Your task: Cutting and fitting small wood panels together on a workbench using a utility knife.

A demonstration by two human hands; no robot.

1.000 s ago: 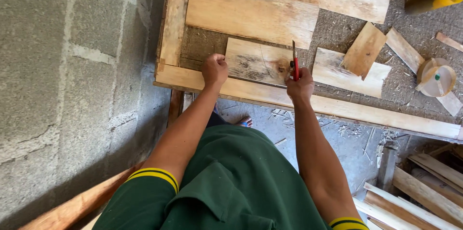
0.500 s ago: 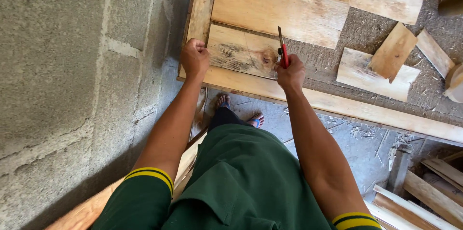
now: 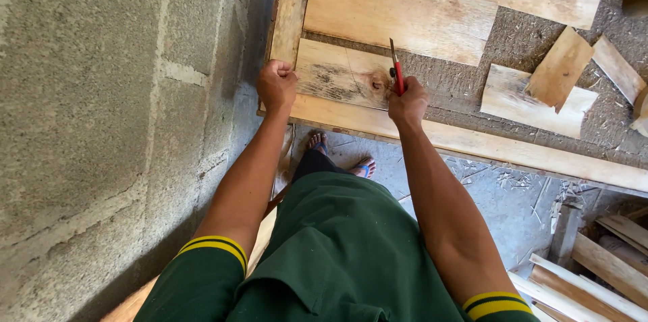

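A grey block wall point(image 3: 101, 113) fills the left side. Just right of it a wooden bench top runs across the upper half of the view. The landmark is a short knotted board point(image 3: 337, 75) lying on the bench near its front edge rail point(image 3: 472, 143). The person's left hand point(image 3: 277, 84) is closed in a fist, resting at the left end of that board, where an upright side rail point(image 3: 291, 5) meets the front rail. The right hand point(image 3: 407, 100) sits at the board's right end, closed around a red-handled tool point(image 3: 397, 72) that points up and away, its tip beside the dark knot. Above the board lies a wider plank point(image 3: 398, 15). Well to the right of the board, offcuts point(image 3: 540, 89) lie scattered on sawdust
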